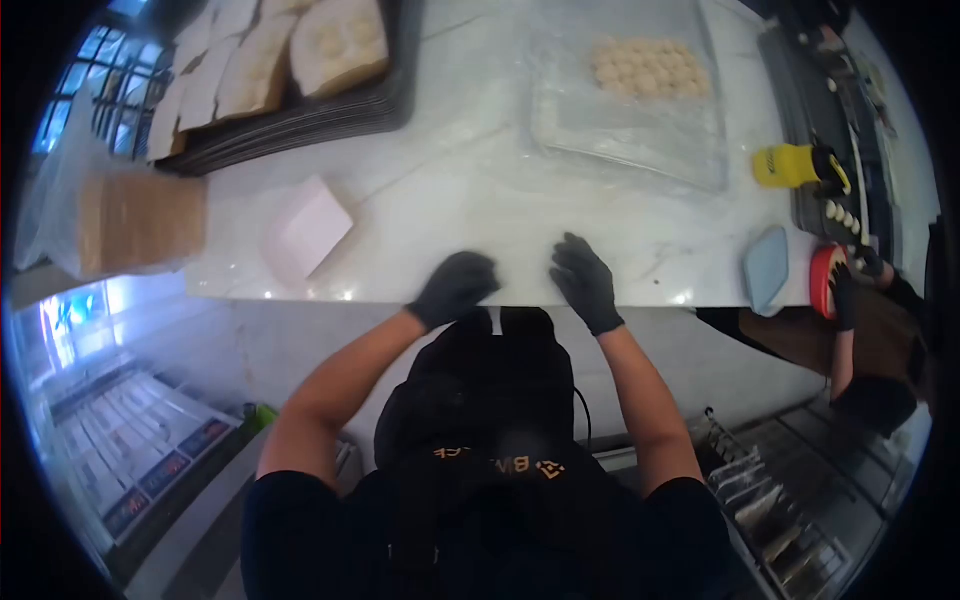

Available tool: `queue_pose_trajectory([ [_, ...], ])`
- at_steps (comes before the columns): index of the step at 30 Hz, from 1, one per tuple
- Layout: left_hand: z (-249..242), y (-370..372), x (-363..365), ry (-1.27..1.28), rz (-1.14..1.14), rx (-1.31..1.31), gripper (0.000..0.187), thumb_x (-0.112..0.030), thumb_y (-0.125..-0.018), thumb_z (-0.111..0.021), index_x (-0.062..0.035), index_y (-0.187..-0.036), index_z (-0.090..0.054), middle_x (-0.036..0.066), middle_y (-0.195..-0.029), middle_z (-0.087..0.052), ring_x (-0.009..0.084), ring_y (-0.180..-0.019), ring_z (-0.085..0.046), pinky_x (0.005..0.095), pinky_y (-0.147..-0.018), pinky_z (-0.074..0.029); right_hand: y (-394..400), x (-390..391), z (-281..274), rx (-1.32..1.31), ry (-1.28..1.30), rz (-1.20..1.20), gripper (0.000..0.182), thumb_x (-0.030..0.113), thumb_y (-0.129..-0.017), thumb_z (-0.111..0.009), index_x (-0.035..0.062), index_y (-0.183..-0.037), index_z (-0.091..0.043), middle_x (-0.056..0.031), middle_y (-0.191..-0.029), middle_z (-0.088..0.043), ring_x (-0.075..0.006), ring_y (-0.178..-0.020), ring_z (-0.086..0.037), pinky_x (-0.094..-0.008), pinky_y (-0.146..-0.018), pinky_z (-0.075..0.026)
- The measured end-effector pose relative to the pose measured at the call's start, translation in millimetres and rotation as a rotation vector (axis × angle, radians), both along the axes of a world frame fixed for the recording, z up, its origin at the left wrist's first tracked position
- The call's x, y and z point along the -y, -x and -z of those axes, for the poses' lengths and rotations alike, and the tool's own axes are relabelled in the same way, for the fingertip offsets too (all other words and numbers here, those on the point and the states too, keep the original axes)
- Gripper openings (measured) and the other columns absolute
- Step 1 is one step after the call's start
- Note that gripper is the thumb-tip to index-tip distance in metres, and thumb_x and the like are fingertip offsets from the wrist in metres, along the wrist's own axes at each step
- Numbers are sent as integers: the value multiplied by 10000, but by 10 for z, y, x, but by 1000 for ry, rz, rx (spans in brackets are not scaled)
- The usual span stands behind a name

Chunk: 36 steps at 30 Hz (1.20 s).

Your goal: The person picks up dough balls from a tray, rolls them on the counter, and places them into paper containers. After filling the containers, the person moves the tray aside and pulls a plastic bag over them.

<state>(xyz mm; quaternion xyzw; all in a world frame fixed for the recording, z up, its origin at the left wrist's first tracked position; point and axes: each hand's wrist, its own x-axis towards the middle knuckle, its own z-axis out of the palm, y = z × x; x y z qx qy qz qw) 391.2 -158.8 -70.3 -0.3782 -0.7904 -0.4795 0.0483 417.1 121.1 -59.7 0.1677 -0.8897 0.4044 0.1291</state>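
Observation:
Both my hands wear black gloves at the front edge of the white marble counter [450, 220]. My left hand [458, 288] is slightly blurred, its fingers bent inward; whether it holds anything is hidden. My right hand [586, 282] rests on the counter with its fingers a little apart and nothing visible in it. A gap lies between the two hands. To the left of my left hand sits a pale pink rectangular box [312, 230]. Beyond my right hand is a clear plastic-covered tray [620, 135] with several round dough balls [652, 68] on it.
Stacked dark trays [300, 137] hold bread slabs [340, 45] at the back left. A plastic-wrapped brown block [140, 222] stands far left. On the right are a yellow bottle [785, 166], a blue lid [767, 268], and a co-worker's gloved hands [845, 295] at a red container [822, 280].

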Motion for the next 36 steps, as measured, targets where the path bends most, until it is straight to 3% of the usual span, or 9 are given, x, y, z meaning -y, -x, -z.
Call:
queue_pose_trajectory([
  [2,-7,140,375,300,19,372,79,-107,-786,-722,-108,-863,-707,101,-899,-669,301,-878,-629,399,-817,-483,230,-277,80,-50,-95,107,206,108,-806,-749,42,-988,-678,-156,-1078,-676,-361,-1049,-640,-433,-897,-521],
  [5,-103,611,21,327,-281,-135,118,-111,-763,-743,-96,-877,-715,105,-892,-686,293,-939,-648,397,-848,-496,382,-333,186,-85,-252,271,223,110,-801,-766,58,-999,-678,-147,-1083,-676,-375,-1028,-646,-434,-879,-529],
  [12,-40,225,155,249,-72,139,171,-164,-788,-713,-123,-954,-725,79,-899,-691,280,-939,-635,420,-869,-464,64,-196,220,0,154,42,254,161,-790,-782,58,-1003,-690,-165,-1076,-685,-376,-1067,-636,-443,-949,-512],
  [15,14,539,36,422,-110,77,214,-151,-766,-741,-122,-977,-731,88,-885,-693,280,-911,-634,407,-862,-464,432,-300,163,-87,-242,316,285,116,-767,-798,47,-1013,-672,-144,-1140,-687,-336,-1169,-621,-403,-1018,-490],
  [20,-283,190,-379,53,-61,162,287,-240,-831,-692,-178,-1111,-714,78,-931,-691,276,-917,-638,420,-868,-468,342,93,6,-11,22,197,274,119,-758,-810,49,-989,-682,-139,-1137,-690,-319,-1195,-612,-398,-1041,-475],
  [25,-83,451,125,440,155,124,301,-245,-842,-679,-180,-1134,-705,68,-907,-679,270,-937,-622,416,-879,-461,321,-351,236,143,-94,133,289,120,-741,-820,53,-987,-683,-135,-1139,-686,-330,-1193,-607,-409,-1057,-465],
  [28,-148,685,-319,442,-179,-33,258,-198,-783,-757,-115,-1025,-721,44,-798,-675,266,-860,-630,377,-818,-470,624,-52,95,110,-13,334,294,122,-734,-823,55,-983,-682,-133,-1122,-685,-335,-1173,-614,-406,-1061,-463],
  [32,-80,191,-322,31,-36,20,290,-194,-764,-767,-117,-1041,-726,58,-855,-686,257,-899,-633,379,-813,-472,235,93,63,-43,10,-59,297,109,-735,-814,60,-993,-676,-132,-1083,-679,-339,-1131,-627,-405,-1049,-476],
  [36,121,361,-9,394,-22,248,280,-198,-765,-769,-105,-1024,-723,84,-916,-681,264,-938,-626,388,-804,-470,194,-338,141,-33,-322,244,301,97,-744,-805,61,-1010,-669,-145,-1080,-668,-349,-1113,-627,-417,-1041,-482],
])
